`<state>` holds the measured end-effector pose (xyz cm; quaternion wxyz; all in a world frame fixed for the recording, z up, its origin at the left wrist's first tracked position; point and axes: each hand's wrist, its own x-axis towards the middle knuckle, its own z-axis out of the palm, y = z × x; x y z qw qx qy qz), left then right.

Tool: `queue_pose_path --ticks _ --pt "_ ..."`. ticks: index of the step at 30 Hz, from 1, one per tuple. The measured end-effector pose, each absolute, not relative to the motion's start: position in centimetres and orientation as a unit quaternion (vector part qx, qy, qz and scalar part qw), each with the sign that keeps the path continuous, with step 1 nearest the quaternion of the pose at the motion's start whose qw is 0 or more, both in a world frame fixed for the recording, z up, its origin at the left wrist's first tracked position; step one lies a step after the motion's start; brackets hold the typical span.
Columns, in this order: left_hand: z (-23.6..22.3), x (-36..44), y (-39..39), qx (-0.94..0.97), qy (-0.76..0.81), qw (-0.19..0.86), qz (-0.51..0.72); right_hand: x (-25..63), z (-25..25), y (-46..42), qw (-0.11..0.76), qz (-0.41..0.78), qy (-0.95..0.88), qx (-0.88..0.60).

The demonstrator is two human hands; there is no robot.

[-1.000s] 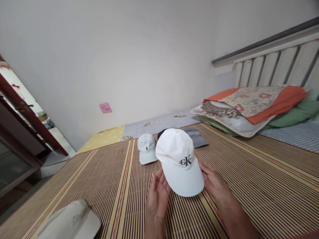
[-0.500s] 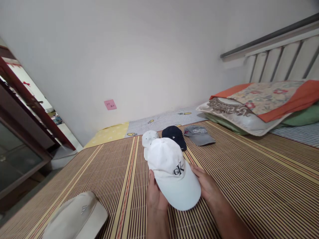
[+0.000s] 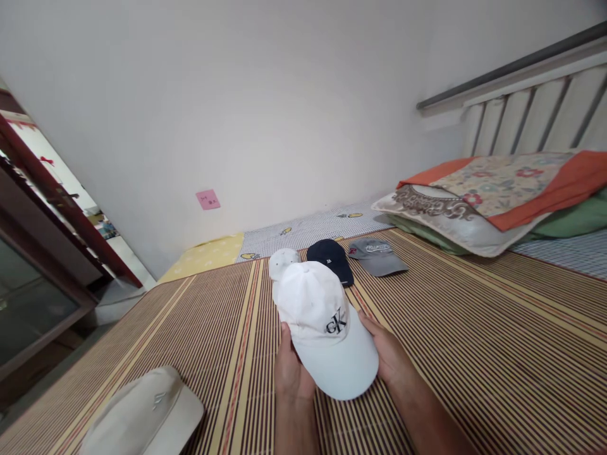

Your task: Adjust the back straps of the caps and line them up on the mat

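A white baseball cap point(image 3: 315, 303) with dark lettering on its front is held above the striped mat, its brim tilted down toward me and to the right. My left hand point(image 3: 293, 370) grips its left side, thumb along the edge and the other fingers underneath, mostly hidden. On the right, my right hand point(image 3: 386, 347) holds the edge near the brim, with its fingertips partly behind the cap. Just beyond lie a second white cap point(image 3: 283, 260), partly covered from view, a black cap point(image 3: 327, 258) and a grey cap point(image 3: 378, 257).
A beige cap point(image 3: 142, 414) lies at the lower left on the striped mat point(image 3: 213, 354). Pillows with a floral and orange cover point(image 3: 512, 189) are stacked at the right by the headboard point(image 3: 540, 107). A pink note point(image 3: 207, 200) is on the wall. An open doorway shows at left.
The held white cap stays in both hands, almost still. The whole view has shifted very slightly.
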<state>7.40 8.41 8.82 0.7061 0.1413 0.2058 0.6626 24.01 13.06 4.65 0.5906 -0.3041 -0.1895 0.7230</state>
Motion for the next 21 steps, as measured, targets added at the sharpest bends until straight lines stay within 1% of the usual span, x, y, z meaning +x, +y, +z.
queue_pose_path --ticks 6,9,14,21 --pt "8.4 8.1 8.7 0.134 0.19 0.697 0.678 24.8 4.4 13.2 0.612 0.707 -0.183 -0.303" --pt "8.7 8.6 8.6 0.132 0.229 0.684 0.68 26.2 4.2 13.6 0.617 0.699 -0.184 -0.312" --pt "8.7 8.4 8.7 0.092 0.339 0.671 0.653 30.6 2.3 15.3 0.68 0.587 -0.189 -0.397" --pt "8.3 8.0 9.0 0.083 0.35 0.669 0.65 35.9 0.2 18.5 0.713 0.519 -0.213 -0.42"
